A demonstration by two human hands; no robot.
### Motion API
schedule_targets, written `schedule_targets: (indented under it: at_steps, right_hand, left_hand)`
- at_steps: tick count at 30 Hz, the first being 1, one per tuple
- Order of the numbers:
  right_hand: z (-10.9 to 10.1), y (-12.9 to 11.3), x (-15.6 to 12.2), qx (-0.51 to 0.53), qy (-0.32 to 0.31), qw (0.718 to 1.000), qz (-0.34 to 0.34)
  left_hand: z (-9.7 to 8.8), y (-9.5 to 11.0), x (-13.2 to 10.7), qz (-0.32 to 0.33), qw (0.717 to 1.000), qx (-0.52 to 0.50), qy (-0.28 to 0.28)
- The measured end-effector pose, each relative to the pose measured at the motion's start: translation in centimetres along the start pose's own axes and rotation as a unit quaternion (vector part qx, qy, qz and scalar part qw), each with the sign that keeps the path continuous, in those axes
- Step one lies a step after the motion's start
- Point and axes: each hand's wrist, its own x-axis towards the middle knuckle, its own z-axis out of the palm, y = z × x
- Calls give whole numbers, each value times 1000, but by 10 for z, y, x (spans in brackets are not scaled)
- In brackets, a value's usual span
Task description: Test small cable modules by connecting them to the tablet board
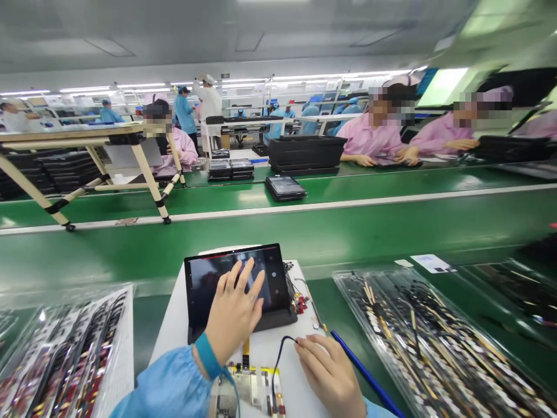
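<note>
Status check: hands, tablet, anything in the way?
Left hand open, flat on tablet screen. Right hand at end of black wire, grip unclear. Blue rod beside right hand.

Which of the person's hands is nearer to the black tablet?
Left. The left hand lies flat on the tablet screen; the right hand is off it, nearer the camera, over the white board.
</note>
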Motion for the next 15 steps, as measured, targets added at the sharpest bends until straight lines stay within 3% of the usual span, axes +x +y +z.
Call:
schedule_targets:
  at_steps: [4,9,12,15]
  right_hand:
    - [0,-3,7,1,2,1000,7]
    - [0,-5,12,5,13,1000,13]
    - [-1,-5,12,8,12,1000,12]
    - [-2,-5,11,4,9,1000,19]
  left_hand:
    - [33,6,11,-31,998,19,-43]
    - [59,8,17,-46,996,6,-79]
    - [67,10,16,-53,995,-5,-86]
    - [62,14,13,-40,996,-38,-65]
